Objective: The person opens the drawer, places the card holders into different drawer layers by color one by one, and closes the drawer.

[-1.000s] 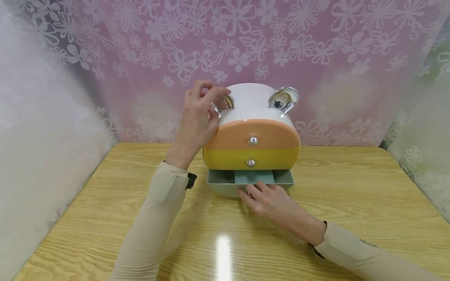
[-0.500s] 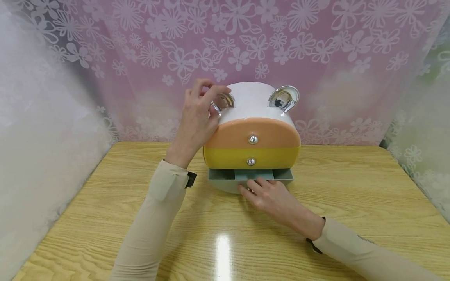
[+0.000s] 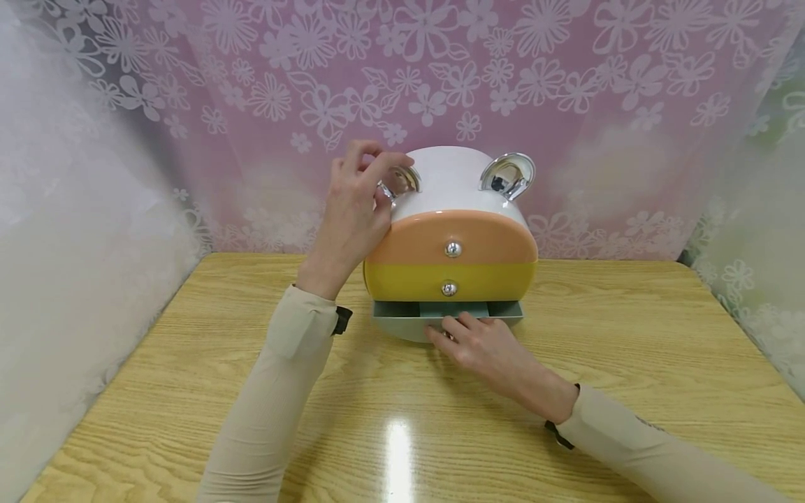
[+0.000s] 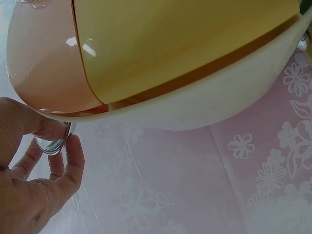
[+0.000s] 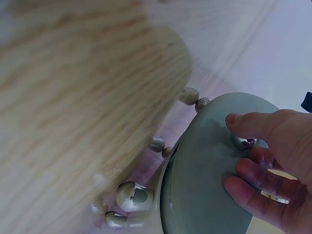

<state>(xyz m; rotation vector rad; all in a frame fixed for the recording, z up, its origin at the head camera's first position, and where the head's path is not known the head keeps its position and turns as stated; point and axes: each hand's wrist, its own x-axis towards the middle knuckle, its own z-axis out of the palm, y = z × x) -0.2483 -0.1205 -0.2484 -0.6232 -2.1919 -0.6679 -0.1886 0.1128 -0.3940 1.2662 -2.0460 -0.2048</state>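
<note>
A small rounded drawer cabinet (image 3: 449,175) with a white shell stands on the table. My left hand (image 3: 352,216) grips its shiny silver left ear (image 3: 405,180), thumb and fingers curled round it; the left wrist view shows the ear (image 4: 51,145) between them. At the bottom, the grey-green drawer (image 3: 402,330) is pulled partly out. My right hand (image 3: 487,349) pinches that drawer's round silver knob (image 5: 242,142), thumb on one side and fingers on the other. Above are an orange drawer (image 3: 415,241) and a yellow drawer (image 3: 409,283), both closed.
The cabinet rests on silver ball feet (image 5: 134,196) on a wood-grain table (image 3: 220,363). A second silver ear (image 3: 508,175) sticks up at the right. Behind hangs a pink flowered curtain (image 3: 251,140), and pale cloth hangs at both sides.
The grey-green drawer has slid a little further into the cabinet, my right hand moving forward with it on the knob. My left hand keeps its place on the ear.
</note>
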